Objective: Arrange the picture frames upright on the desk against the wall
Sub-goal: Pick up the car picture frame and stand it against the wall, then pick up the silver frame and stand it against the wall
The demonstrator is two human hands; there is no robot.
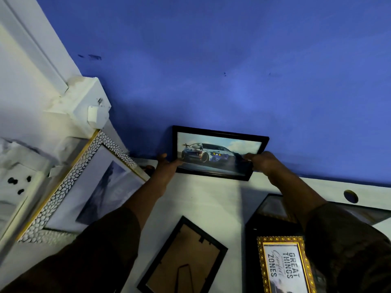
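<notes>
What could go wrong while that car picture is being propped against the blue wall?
The car picture frame is held at both lower corners by the left hand and right hand; on the smooth white desk its base might slide out once released. If it fell forward it could land on the face-down black frame or the gold-bordered quote frame lying nearby. The sleeves hang low over those frames and could nudge them.

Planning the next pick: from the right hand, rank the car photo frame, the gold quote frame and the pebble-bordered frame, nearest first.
1. Car photo frame: gripped by the right hand, at the wall.
2. Gold quote frame: flat, near edge, right.
3. Pebble-bordered frame: far left.
</notes>
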